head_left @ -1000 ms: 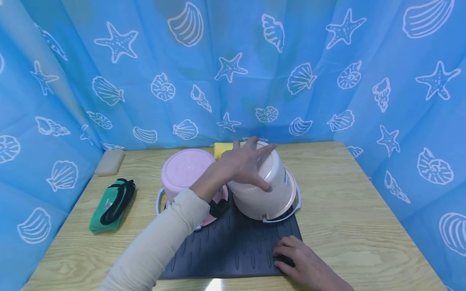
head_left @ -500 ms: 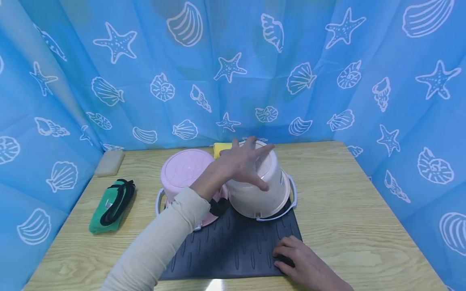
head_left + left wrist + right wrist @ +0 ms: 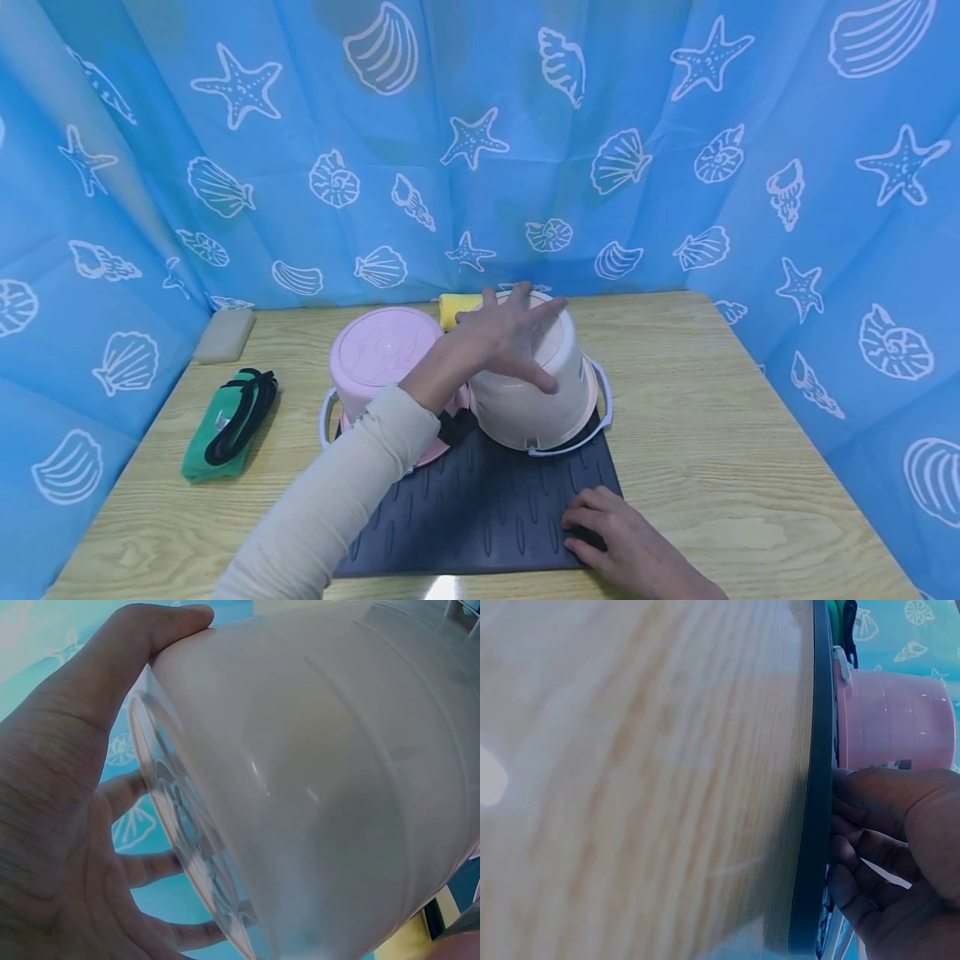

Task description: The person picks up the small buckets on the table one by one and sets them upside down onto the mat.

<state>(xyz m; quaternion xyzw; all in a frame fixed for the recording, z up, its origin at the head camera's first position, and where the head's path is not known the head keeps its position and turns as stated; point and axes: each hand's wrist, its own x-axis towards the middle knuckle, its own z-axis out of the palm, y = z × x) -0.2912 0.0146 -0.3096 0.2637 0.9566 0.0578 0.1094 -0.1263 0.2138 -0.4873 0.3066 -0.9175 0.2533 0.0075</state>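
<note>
An upside-down whitish bucket [image 3: 525, 400] stands on the ribbed black mat [image 3: 487, 500], its pale handle hanging at the right. My left hand [image 3: 506, 337] spans its raised base with spread fingers. In the left wrist view the thumb [image 3: 142, 637] of that hand lies against the bucket's side, while the other fingers reach across the base. My right hand [image 3: 607, 533] rests at the mat's right front part, fingers loosely bent with their tips on the mat; the right wrist view has nothing in them. Beside the whitish bucket is an upside-down pink bucket [image 3: 382, 350], partly hidden by my left arm.
A green folded cloth bundle [image 3: 221, 442] with black straps lies at the left of the wooden table [image 3: 712, 400]. Behind it is a beige block [image 3: 225, 335]. Something yellow [image 3: 453, 308] shows behind the buckets. A blue shell-patterned curtain [image 3: 465, 200] surrounds the table.
The whitish bucket has shifted slightly left, nearer the pink bucket, and its handle moved along. My left hand stays on its base. My right hand has not visibly moved.
</note>
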